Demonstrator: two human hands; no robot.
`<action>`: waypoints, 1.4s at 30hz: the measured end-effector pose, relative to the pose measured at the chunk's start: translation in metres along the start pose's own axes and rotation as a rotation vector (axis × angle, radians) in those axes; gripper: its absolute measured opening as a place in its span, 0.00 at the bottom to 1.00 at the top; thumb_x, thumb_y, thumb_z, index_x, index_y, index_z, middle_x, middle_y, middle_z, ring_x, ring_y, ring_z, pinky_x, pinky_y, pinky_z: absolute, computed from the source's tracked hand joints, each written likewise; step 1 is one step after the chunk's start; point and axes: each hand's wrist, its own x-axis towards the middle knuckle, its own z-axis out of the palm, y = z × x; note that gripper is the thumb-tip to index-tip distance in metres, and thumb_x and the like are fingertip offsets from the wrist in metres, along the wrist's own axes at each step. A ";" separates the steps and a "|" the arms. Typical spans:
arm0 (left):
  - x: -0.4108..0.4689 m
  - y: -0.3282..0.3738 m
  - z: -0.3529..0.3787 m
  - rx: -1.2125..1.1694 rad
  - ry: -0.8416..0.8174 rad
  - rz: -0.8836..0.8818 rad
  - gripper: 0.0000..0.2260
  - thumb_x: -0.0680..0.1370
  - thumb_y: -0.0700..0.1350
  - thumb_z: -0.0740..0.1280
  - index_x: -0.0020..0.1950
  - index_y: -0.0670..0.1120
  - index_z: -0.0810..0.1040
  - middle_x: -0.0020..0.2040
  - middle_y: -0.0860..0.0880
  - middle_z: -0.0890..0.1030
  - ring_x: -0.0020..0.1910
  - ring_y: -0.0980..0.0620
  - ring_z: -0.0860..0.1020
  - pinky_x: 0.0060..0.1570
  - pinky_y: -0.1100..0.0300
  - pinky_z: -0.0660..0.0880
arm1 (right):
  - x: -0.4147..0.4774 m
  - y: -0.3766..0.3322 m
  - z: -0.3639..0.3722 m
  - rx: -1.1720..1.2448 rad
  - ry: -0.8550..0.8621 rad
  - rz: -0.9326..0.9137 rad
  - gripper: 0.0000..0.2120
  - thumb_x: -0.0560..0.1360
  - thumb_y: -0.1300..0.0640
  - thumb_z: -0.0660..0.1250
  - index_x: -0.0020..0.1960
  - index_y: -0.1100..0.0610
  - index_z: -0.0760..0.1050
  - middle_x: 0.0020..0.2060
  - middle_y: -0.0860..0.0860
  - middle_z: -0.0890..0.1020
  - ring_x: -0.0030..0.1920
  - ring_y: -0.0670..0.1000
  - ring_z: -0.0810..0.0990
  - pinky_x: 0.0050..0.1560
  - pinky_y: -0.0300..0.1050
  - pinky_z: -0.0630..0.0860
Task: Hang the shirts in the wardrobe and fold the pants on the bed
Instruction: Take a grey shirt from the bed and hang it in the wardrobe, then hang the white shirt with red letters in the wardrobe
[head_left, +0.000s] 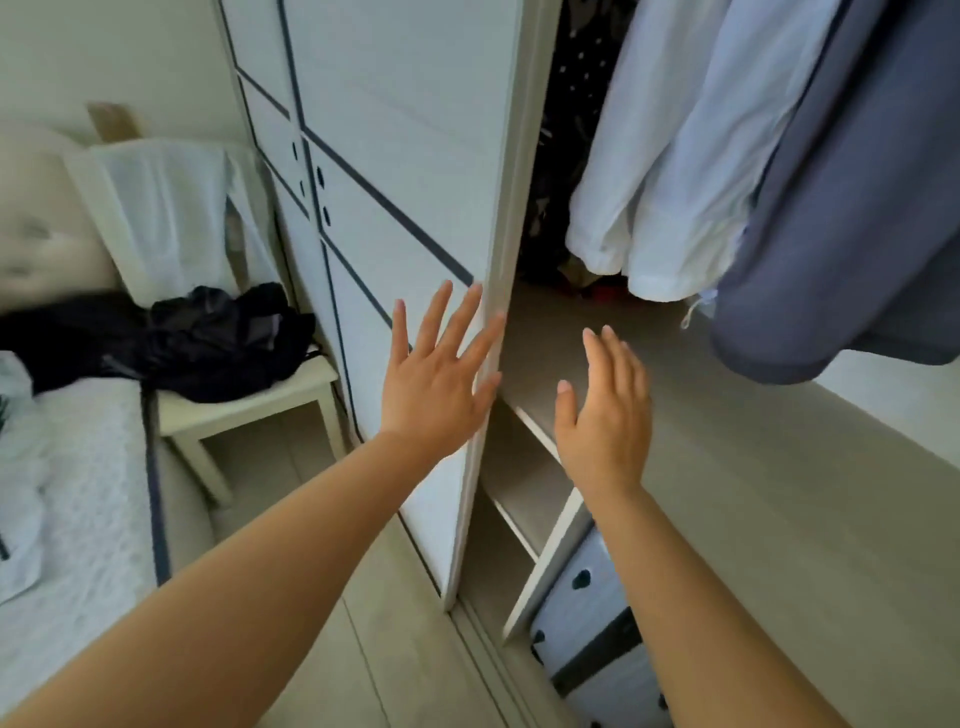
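Note:
The white sliding wardrobe door (415, 156) with dark trim lines stands half open in front of me. My left hand (436, 379) lies flat with spread fingers against the door's right edge. My right hand (608, 410) hovers open in the gap, fingers straight, holding nothing. Inside the wardrobe hang a white shirt (623, 171), a pale blue shirt (727, 156) and a dark blue-grey garment (857, 234). Dark crumpled pants (218, 338) lie across a white chair seat and reach onto the bed (88, 467) at the left. A white shirt (171, 208) hangs over the chair back.
The white chair (270, 400) stands between the bed and the wardrobe. Below the hanging clothes is a grey wardrobe shelf (727, 467), with lower shelves and a blue-white drawer box (587, 613) under it. Light floor (374, 649) runs along the door track.

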 end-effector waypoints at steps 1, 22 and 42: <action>-0.011 -0.015 0.002 0.005 -0.029 -0.032 0.28 0.78 0.63 0.38 0.77 0.57 0.41 0.77 0.50 0.37 0.74 0.48 0.30 0.69 0.42 0.28 | -0.008 -0.012 0.010 -0.006 -0.050 -0.001 0.25 0.78 0.55 0.62 0.73 0.56 0.62 0.73 0.54 0.63 0.73 0.56 0.60 0.69 0.51 0.60; -0.215 -0.261 0.026 0.153 -0.336 -0.663 0.28 0.80 0.59 0.48 0.78 0.54 0.46 0.79 0.51 0.44 0.76 0.49 0.38 0.67 0.45 0.26 | -0.097 -0.275 0.190 0.237 -0.652 -0.386 0.26 0.78 0.52 0.60 0.74 0.54 0.58 0.73 0.52 0.63 0.73 0.53 0.58 0.70 0.50 0.59; -0.222 -0.387 0.084 0.196 -0.454 -1.110 0.27 0.81 0.60 0.47 0.78 0.54 0.45 0.79 0.51 0.43 0.76 0.49 0.37 0.70 0.43 0.30 | -0.054 -0.420 0.335 0.321 -0.987 -0.803 0.26 0.80 0.52 0.56 0.76 0.55 0.54 0.75 0.51 0.58 0.74 0.51 0.54 0.72 0.48 0.57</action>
